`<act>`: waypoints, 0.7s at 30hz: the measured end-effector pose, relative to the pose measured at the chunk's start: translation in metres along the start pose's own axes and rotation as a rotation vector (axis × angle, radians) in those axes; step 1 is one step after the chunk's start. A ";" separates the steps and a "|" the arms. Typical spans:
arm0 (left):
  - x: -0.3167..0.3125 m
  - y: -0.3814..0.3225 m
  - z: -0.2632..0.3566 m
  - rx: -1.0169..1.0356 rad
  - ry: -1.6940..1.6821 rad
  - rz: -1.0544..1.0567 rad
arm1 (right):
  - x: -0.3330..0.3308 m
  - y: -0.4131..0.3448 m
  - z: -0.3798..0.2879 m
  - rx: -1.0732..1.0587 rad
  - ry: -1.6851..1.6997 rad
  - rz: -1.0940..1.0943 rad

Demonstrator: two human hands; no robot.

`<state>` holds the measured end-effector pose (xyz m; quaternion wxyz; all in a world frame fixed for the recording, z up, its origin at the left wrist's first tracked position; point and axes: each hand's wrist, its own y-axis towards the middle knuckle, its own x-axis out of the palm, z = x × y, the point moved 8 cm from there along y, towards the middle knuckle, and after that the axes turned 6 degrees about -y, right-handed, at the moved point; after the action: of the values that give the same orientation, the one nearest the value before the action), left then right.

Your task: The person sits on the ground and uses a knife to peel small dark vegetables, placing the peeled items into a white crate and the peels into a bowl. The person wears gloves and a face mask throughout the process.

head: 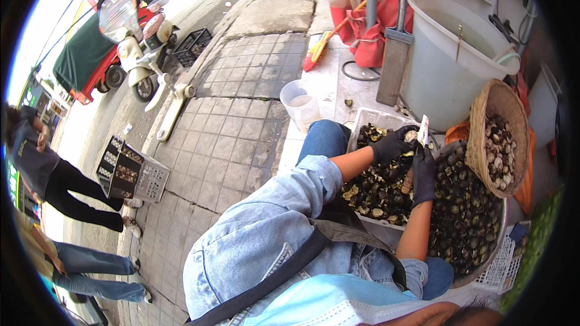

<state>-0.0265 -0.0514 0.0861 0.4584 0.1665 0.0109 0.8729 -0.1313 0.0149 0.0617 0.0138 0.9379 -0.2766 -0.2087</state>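
Note:
My left hand point(393, 146), in a black glove, holds a small round pale piece point(411, 136), apparently a partly peeled water chestnut. In my right hand point(424, 173), also gloved in black, is a knife with a wooden handle point(407, 182); its pale blade point(423, 130) points up beside the piece. Both hands are close together over a white plastic tray point(369, 115) with dark and yellowish peelings point(378, 190). To the right stands a round metal tub point(502, 231) full of dark, round water chestnuts point(462, 213). A woven basket point(476, 145) at its far edge holds brown and whitish ones point(500, 151).
A large grey plastic bin point(435, 72) with water stands beyond the tray. Near my knee is a clear plastic jug point(302, 105). A broom point(319, 52) and a metal post point(394, 65) are further off. Crates point(152, 179), two people point(38, 163) and a scooter point(142, 63) are at left.

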 end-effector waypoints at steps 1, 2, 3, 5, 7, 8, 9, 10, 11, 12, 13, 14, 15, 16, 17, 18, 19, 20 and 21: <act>-0.008 0.002 0.007 0.090 0.311 0.119 | -0.001 0.004 0.001 0.037 -0.126 0.023; -0.014 0.003 0.005 0.078 0.217 0.173 | -0.004 0.002 -0.018 -0.183 -0.155 0.163; -0.013 0.008 0.000 0.042 0.116 0.171 | 0.000 0.005 -0.011 -0.076 -0.182 0.133; -0.016 0.009 0.010 0.114 0.525 0.210 | 0.002 0.003 -0.009 -0.045 -0.215 0.114; -0.015 0.009 0.020 0.178 0.735 0.233 | -0.010 -0.008 -0.011 -0.124 -0.238 0.155; -0.028 0.006 0.014 0.031 0.734 0.413 | -0.019 -0.010 0.002 0.014 -0.436 0.190; -0.042 -0.001 0.008 -0.154 0.776 0.622 | -0.031 -0.018 0.014 0.087 -0.509 0.215; -0.052 -0.009 0.005 -0.296 0.848 0.812 | -0.043 -0.030 0.023 0.142 -0.537 0.358; -0.033 -0.010 0.034 0.152 1.098 0.816 | -0.047 -0.035 0.043 0.206 -0.474 0.216; -0.019 -0.003 0.041 0.329 1.195 0.704 | -0.053 -0.049 0.066 0.298 -0.364 0.197; -0.018 0.013 0.020 0.135 1.065 0.573 | -0.058 -0.058 0.083 0.374 -0.415 0.263; -0.007 0.030 0.000 0.030 0.682 0.427 | -0.059 -0.074 0.106 0.454 -0.156 0.273; 0.008 0.046 -0.022 -0.136 0.336 0.337 | -0.054 -0.084 0.123 0.465 0.114 0.274; 0.037 0.068 -0.015 -0.012 0.326 0.181 | -0.054 -0.098 0.150 0.680 0.134 0.282; 0.065 0.094 -0.009 0.037 0.317 0.058 | -0.054 -0.110 0.171 0.868 0.160 0.275; 0.088 0.121 -0.001 0.062 0.398 0.034 | -0.061 -0.115 0.182 0.868 0.211 0.322; 0.113 0.142 0.017 0.230 0.438 -0.015 | -0.065 -0.119 0.191 0.890 0.266 0.367; 0.130 0.169 0.026 0.228 0.501 0.013 | -0.073 -0.120 0.197 0.896 0.217 0.399; 0.145 0.190 0.037 0.283 0.551 0.045 | -0.081 -0.121 0.202 0.903 0.168 0.430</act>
<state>-0.2429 -0.0502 0.1942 0.3911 -0.0140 0.2525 0.8849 -0.2117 0.1781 -0.1089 -0.3281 0.7857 -0.5241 0.0153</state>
